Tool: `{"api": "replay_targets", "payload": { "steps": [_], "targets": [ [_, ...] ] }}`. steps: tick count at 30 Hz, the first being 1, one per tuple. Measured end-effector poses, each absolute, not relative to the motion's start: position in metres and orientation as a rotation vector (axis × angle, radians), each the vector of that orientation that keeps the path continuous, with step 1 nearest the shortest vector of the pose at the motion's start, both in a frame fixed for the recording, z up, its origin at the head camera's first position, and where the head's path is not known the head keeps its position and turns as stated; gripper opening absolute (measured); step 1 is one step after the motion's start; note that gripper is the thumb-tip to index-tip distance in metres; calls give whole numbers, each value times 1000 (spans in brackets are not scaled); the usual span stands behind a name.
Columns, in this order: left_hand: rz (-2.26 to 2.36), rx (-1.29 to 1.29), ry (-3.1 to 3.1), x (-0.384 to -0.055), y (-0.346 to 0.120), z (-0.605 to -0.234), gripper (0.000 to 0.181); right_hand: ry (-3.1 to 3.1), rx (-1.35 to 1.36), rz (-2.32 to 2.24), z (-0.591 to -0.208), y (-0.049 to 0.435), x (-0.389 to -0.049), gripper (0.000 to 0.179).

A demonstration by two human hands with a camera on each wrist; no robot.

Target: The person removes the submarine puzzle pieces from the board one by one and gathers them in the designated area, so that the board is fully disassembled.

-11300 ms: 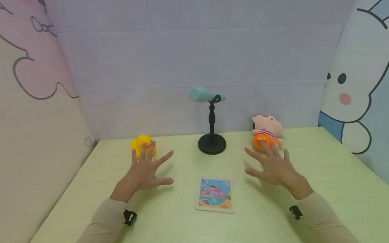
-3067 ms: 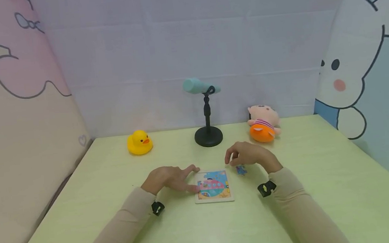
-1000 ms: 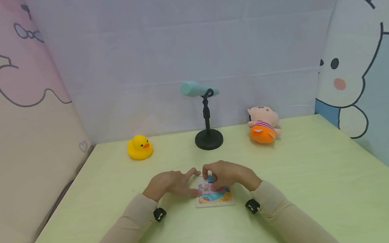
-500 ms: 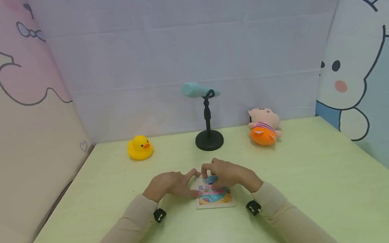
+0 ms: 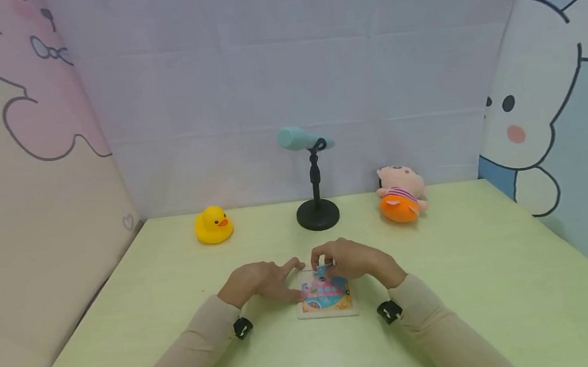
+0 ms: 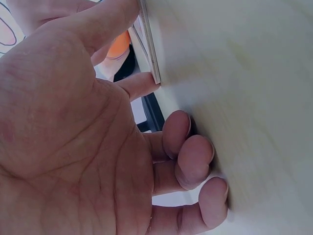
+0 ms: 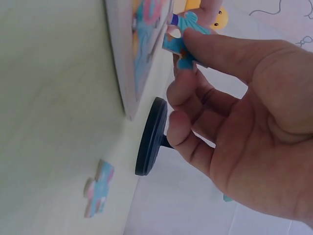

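A jigsaw puzzle board with a pink submarine picture lies on the table in the head view. My left hand braces its left side, with the thumb on the near part of that edge and the index finger at the far corner. The other left fingers curl with their tips at the tabletop in the left wrist view. Over the board's far edge, my right hand pinches a blue puzzle piece between thumb and fingers, tilted above the board. Another puzzle piece lies on the table, hidden in the head view.
Along the back stand a yellow rubber duck, a mint-green microphone-shaped object on a black stand, and a plush toy in orange. A pale cloth hangs behind the table.
A loose piece was beside the board about three seconds ago. Since then the right hand has moved over the board, and it now holds a piece raised from it. The left hand stays put.
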State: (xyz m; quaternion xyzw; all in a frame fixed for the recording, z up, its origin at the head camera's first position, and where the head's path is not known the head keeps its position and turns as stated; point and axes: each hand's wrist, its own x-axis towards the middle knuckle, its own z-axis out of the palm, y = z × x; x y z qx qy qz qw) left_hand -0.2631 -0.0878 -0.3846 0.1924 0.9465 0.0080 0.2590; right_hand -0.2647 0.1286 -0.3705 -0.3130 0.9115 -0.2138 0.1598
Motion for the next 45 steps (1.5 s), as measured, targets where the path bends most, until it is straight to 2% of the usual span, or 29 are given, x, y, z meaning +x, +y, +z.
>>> {"api": "replay_targets", "payload": {
  "steps": [23, 36, 45],
  "targets": [
    [63, 492, 2562, -263, -95, -389, 71, 2575, -889, -709, -347, 192, -282, 20],
    [86, 539, 2559, -261, -88, -388, 69, 2513, -835, -820, -352, 229, -281, 5],
    [81, 533, 2560, -261, -89, -386, 70, 2481, -733, -893, -356, 248, -285, 10]
  ]
}}
